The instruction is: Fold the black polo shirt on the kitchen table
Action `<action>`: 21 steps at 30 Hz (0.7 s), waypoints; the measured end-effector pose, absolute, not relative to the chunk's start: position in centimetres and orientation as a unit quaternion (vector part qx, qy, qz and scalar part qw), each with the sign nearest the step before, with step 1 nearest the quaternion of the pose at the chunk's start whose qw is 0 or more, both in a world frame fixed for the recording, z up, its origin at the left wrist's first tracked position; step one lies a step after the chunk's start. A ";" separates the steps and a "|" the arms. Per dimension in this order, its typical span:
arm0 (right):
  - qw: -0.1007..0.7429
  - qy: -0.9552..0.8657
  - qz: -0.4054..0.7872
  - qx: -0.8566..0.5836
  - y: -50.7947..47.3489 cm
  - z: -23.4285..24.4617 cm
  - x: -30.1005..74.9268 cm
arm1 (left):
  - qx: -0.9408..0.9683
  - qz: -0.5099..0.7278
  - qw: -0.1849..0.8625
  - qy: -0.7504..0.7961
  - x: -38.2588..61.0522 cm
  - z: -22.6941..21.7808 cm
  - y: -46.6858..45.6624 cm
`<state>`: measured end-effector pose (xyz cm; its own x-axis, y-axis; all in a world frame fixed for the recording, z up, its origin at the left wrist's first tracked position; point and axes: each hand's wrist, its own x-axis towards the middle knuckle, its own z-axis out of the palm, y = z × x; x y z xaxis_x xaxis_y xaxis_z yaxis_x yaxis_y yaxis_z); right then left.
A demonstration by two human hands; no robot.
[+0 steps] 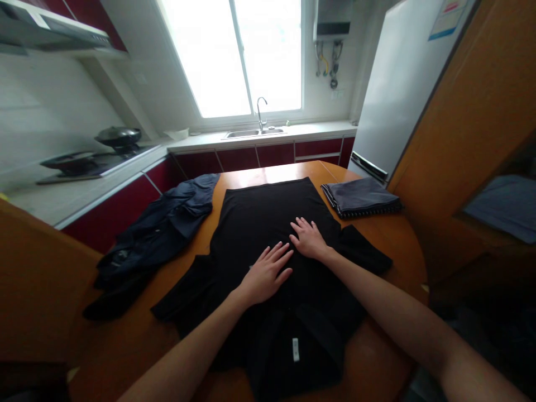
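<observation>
A black collared shirt (268, 215) lies spread out on the wooden table (389, 335), its collar and white neck label (295, 350) toward me and its hem at the far side. Its short sleeves stick out to the left and right. My left hand (266, 273) rests flat on the middle of the shirt, fingers stretched and pointing away. Just right of it and slightly farther off, my right hand (309, 239) lies on the cloth with its fingers spread. Neither hand grips anything.
Dark blue garments (167, 218) lie crumpled along the table's left edge. A folded stack of grey and striped cloth (362, 198) sits at the right. Beyond are a counter with a sink (243, 134), a stove with pans (119, 135) and a fridge (402, 84).
</observation>
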<state>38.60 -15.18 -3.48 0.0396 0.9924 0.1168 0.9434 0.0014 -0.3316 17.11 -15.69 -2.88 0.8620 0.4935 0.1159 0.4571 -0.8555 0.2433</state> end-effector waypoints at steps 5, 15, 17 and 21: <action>0.165 -0.693 0.076 -0.698 -15.2 -3.4 38.8 | 0.959 0.085 0.103 0.250 17.2 -2.8 -15.7; 0.167 -0.696 0.086 -0.693 -15.5 -3.4 38.8 | 0.959 0.090 0.107 0.247 17.1 -3.1 -15.5; 0.171 -0.694 0.100 -0.692 -15.6 -2.8 39.0 | 0.959 0.090 0.109 0.246 17.1 -3.1 -15.5; 0.229 -0.700 0.242 -0.632 -17.2 1.1 41.4 | 0.958 0.094 0.114 0.246 17.1 -3.0 -15.5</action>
<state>41.40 -17.19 1.06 -0.0966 0.9952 0.0153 0.7730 0.0847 -0.6287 17.12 -15.45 -3.05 0.8611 0.4929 0.1247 0.4500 -0.8531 0.2642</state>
